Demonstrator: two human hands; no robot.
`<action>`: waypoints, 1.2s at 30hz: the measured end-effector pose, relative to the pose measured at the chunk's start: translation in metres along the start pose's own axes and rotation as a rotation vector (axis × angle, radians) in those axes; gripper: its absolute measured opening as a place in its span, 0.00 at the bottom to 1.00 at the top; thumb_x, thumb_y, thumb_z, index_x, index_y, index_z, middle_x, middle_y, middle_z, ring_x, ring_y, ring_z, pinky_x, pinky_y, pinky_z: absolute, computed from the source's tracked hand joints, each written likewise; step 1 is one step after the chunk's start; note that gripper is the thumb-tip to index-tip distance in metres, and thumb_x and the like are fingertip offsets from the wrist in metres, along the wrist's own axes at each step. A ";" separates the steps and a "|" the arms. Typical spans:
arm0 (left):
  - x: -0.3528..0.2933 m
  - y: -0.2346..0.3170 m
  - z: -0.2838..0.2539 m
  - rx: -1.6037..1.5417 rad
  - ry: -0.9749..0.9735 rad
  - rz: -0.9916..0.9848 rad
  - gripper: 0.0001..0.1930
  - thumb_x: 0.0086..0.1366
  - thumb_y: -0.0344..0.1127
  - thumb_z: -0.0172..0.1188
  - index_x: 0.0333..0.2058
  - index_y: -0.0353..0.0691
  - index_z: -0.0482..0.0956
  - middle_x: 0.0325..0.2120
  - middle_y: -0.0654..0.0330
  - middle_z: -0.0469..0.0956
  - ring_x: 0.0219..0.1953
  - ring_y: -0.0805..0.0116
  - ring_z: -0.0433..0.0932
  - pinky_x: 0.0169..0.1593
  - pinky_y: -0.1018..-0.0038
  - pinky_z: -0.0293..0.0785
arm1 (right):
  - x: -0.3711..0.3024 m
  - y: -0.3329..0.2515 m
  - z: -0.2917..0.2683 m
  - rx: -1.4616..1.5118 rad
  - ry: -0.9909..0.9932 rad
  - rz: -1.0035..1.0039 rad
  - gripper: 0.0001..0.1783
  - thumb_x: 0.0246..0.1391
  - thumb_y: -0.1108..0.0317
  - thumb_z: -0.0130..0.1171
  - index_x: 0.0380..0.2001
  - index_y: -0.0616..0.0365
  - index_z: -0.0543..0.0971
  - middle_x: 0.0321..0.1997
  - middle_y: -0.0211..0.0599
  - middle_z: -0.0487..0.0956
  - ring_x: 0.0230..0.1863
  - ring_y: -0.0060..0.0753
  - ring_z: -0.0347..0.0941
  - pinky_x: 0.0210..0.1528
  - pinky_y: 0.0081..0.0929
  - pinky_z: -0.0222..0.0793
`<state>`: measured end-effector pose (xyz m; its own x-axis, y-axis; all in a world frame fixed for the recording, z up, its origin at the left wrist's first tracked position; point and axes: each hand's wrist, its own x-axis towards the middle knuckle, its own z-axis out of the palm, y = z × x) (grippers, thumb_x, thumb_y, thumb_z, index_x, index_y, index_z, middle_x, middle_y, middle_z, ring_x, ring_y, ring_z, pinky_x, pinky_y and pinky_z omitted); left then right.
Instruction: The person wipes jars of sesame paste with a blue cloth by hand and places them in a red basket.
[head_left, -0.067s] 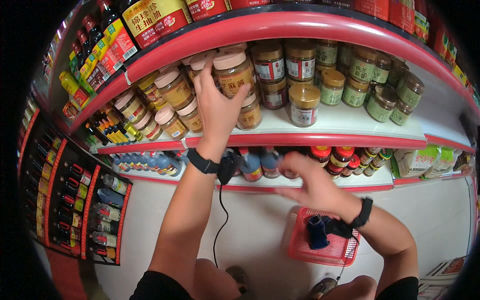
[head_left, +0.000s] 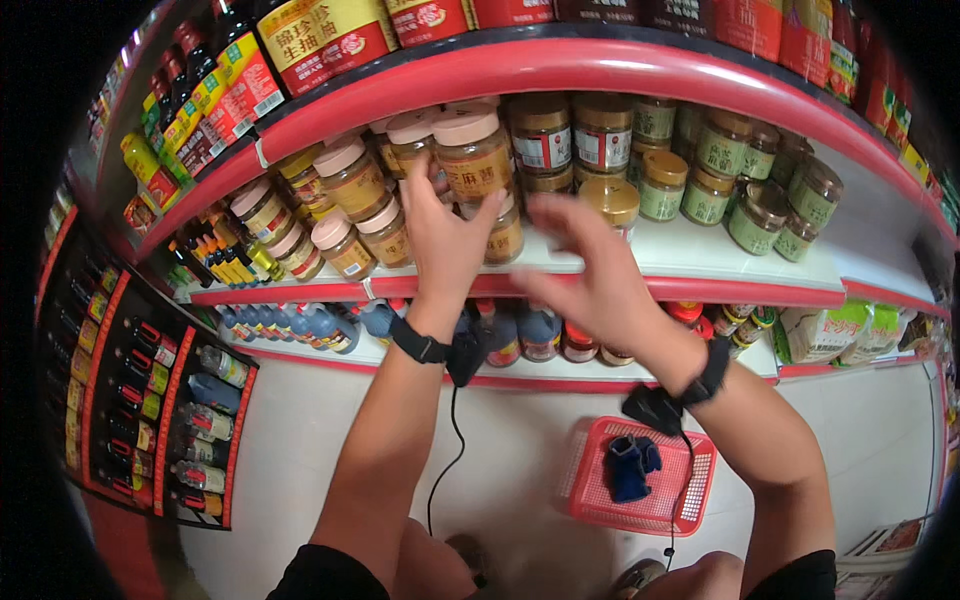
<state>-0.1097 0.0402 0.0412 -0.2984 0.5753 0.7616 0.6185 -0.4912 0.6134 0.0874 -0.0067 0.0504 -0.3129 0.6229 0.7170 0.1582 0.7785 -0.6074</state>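
Observation:
My left hand (head_left: 447, 235) is at the front of a stack of pink-lidded jars of brown paste, fingers and thumb spread apart. Its fingertips are by the left side of the upper jar (head_left: 472, 165), and the thumb is low on that jar's right. Whether the skin touches the glass I cannot tell. Part of the lower jar (head_left: 506, 238) is hidden behind this hand. My right hand (head_left: 595, 265), smeared by motion, hangs before the shelf edge with fingers apart and nothing in it. Close behind it stands a gold-lidded jar (head_left: 610, 200), partly covered.
Green-labelled jars (head_left: 758, 215) fill the shelf's right part. A red shelf edge (head_left: 560, 60) with boxed bottles juts out above. Blue bottles (head_left: 325, 328) stand on the lower shelf. On the floor is a red basket (head_left: 590, 505) holding a dark blue item (head_left: 628, 475). Cords hang from both wrists.
My right hand has risen and moved left, toward the jars. My left hand has shifted slightly down and right, its fingers lower against the upper jar. The view has shifted a little.

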 end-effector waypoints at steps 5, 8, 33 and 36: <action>-0.011 -0.017 0.000 -0.069 -0.081 -0.082 0.44 0.55 0.34 0.77 0.67 0.30 0.64 0.57 0.41 0.74 0.59 0.43 0.77 0.60 0.57 0.76 | 0.094 0.028 0.043 -0.196 0.148 0.152 0.56 0.42 0.49 0.81 0.66 0.73 0.66 0.59 0.67 0.78 0.61 0.60 0.77 0.61 0.42 0.74; -0.015 -0.015 -0.001 0.056 -0.083 -0.083 0.39 0.56 0.33 0.77 0.64 0.32 0.67 0.55 0.43 0.76 0.57 0.44 0.78 0.58 0.58 0.77 | 0.107 0.027 0.047 -0.217 0.083 0.282 0.58 0.45 0.45 0.81 0.67 0.73 0.64 0.56 0.60 0.82 0.58 0.52 0.81 0.58 0.39 0.78; -0.020 -0.029 0.011 0.190 -0.081 -0.012 0.38 0.46 0.43 0.81 0.54 0.35 0.74 0.47 0.44 0.75 0.54 0.40 0.75 0.58 0.52 0.73 | 0.118 0.036 0.052 -0.275 0.023 0.256 0.49 0.40 0.52 0.81 0.61 0.67 0.71 0.57 0.56 0.82 0.59 0.50 0.81 0.62 0.40 0.76; -0.020 -0.028 0.010 0.128 -0.074 -0.019 0.39 0.46 0.44 0.81 0.55 0.35 0.74 0.48 0.43 0.76 0.54 0.40 0.75 0.59 0.53 0.73 | 0.116 0.030 0.051 -0.259 0.029 0.263 0.49 0.40 0.52 0.81 0.60 0.68 0.71 0.57 0.55 0.82 0.58 0.49 0.81 0.62 0.39 0.76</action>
<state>-0.1142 0.0486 0.0062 -0.2598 0.6327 0.7295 0.7020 -0.3950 0.5926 0.0076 0.0855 0.0978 -0.2039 0.8031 0.5599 0.4630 0.5831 -0.6676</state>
